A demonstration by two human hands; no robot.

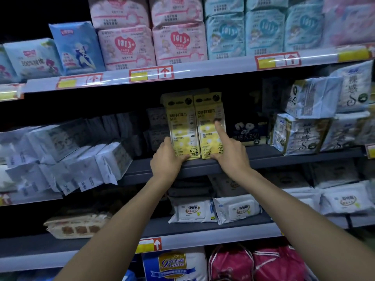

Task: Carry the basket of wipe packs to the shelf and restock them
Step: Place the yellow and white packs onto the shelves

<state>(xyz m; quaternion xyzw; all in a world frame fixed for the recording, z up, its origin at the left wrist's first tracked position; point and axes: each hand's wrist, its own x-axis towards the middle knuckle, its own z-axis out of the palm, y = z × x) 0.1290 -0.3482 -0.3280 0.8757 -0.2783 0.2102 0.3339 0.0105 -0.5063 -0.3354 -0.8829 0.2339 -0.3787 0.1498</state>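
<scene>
Two tall yellow wipe packs stand upright side by side at the front edge of the middle shelf [284, 157]. My left hand [167, 161] grips the bottom left corner of the left yellow pack [181, 126], thumb under its lower edge. My right hand [229, 151] holds the bottom of the right yellow pack [209, 128], with the index finger stretched up flat against its face. More yellow packs seem to stand behind them. No basket is in view.
White packs [85, 165] lean in a pile at the shelf's left. A dark box [246, 132] and white packs [300, 132] sit to the right. Pink and blue packs [178, 43] fill the shelf above; white wipe packs [215, 209] lie on the shelf below.
</scene>
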